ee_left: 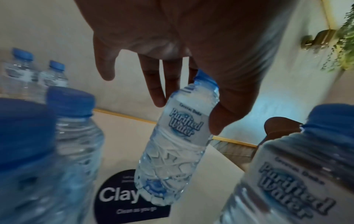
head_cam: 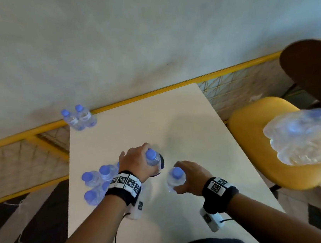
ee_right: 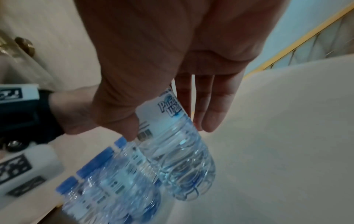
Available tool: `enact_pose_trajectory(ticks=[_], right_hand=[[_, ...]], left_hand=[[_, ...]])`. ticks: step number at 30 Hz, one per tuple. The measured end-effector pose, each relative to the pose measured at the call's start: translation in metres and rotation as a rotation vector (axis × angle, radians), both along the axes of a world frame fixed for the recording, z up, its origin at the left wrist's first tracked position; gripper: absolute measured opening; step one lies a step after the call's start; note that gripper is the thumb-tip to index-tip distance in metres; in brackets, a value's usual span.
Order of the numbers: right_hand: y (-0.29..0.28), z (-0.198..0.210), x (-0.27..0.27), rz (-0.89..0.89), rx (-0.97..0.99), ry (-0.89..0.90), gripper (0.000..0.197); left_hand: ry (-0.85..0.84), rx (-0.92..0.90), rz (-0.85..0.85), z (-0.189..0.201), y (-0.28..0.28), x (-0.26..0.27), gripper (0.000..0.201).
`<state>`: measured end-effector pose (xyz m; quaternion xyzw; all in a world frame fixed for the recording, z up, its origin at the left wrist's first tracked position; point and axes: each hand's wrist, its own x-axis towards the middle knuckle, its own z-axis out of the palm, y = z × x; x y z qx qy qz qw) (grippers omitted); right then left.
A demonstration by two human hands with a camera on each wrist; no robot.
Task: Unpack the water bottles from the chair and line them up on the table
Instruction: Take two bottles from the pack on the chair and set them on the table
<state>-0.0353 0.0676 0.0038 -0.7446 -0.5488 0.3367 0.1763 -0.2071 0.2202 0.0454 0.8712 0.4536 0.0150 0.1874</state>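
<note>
While gripping a bottle each, both hands hang over the near half of the table (head_cam: 185, 118). Left hand (head_cam: 138, 162) curled round the neck and label of the left bottle (head_cam: 152, 158), thumb on the label, base tilted over a dark round sticker (ee_left: 114, 197). Right hand (head_cam: 192, 175) wrapped round the right bottle (head_cam: 176, 178), thumb against the label, fingers behind, base above the tabletop; contact with it hard to tell. Clustered bottles (head_cam: 96, 182) crowded at the near left edge, just beside the left wrist. Two more bottles (head_cam: 79, 117) upright at the far left corner. Open tabletop along the far and right edges. Wrapped pack (head_cam: 307, 137) lying on the yellow chair (head_cam: 256, 121), right of the table.
</note>
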Motion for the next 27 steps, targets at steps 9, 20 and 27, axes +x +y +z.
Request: enact_pose_trajectory(ticks=[9, 20, 27], right_hand=[[0.061, -0.049, -0.074, 0.017, -0.109, -0.031, 0.044], [0.066, -0.069, -0.091, -0.036, -0.145, -0.059, 0.053], [0.072, -0.061, -0.095, -0.019, -0.1, -0.084, 0.068]], left_hand=[[0.132, -0.065, -0.059, -0.038, 0.031, -0.036, 0.049], [0.146, -0.072, -0.074, -0.049, 0.037, -0.041, 0.053], [0.091, -0.118, -0.064, -0.051, 0.043, -0.04, 0.049]])
